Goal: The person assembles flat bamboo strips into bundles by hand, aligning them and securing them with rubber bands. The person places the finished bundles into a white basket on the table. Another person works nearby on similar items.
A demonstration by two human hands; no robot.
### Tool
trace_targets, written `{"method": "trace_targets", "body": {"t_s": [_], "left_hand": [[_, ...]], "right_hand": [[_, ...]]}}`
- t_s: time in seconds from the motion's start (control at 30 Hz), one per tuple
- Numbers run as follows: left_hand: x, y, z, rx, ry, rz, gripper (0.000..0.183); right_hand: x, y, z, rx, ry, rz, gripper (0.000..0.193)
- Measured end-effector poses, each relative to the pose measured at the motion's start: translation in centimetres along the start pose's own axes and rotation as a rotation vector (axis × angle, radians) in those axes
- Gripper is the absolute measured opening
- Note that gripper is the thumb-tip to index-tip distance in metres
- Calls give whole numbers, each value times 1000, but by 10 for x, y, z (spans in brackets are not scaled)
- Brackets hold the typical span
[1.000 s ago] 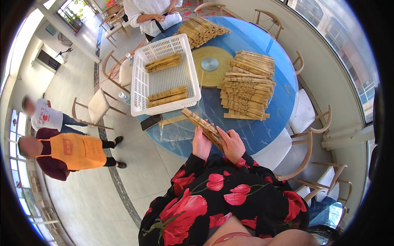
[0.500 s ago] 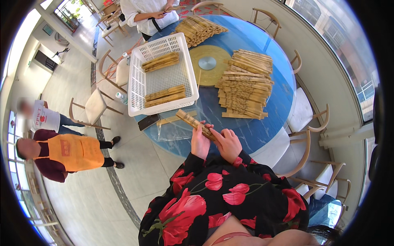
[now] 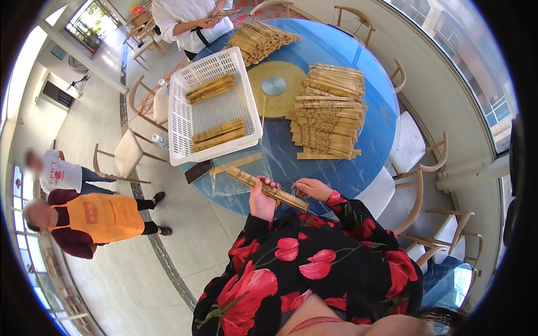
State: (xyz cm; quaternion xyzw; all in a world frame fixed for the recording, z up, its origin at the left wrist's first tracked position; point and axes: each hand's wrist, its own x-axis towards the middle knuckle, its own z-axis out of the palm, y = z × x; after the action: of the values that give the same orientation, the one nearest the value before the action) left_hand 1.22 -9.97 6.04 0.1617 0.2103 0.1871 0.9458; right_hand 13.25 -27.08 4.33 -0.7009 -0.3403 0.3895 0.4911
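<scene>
Both forearms come up from the lower edge in black sleeves with a red flower print, elbows bent, wrists close together in front of the chest. Left hand is raised, palm toward the body, fingers curled shut around a bundle of bamboo strips, thumb on top. Right hand sits just beside it, flatter, fingers stretched left, fingertips touching the bundle's near end.

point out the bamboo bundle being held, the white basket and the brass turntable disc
bamboo bundle [image 3: 268, 189], head view, middle of the strips beside the left hand
white basket [image 3: 247, 75], head view, right rim wall
brass turntable disc [image 3: 274, 85], head view, silver centre hub
</scene>
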Motion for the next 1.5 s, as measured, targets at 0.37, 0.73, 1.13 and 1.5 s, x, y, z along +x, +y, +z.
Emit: {"method": "trace_targets", "body": {"t_s": [0.37,0.73,1.13,1.5], "left_hand": [[-12,-1,-18,-12,106,36,16],[78,59,42,22,-110,-75,17],[69,-1,-32,22,117,-234,18],[22,-24,0,132,-33,-13,27]], "right_hand": [[27,107,-112,-1329,682,216,27],[23,101,-111,-1125,611,80,11],[-8,31,-38,-447,630,-87,33],[-2,-70,36,-472,463,-294,45]]}}
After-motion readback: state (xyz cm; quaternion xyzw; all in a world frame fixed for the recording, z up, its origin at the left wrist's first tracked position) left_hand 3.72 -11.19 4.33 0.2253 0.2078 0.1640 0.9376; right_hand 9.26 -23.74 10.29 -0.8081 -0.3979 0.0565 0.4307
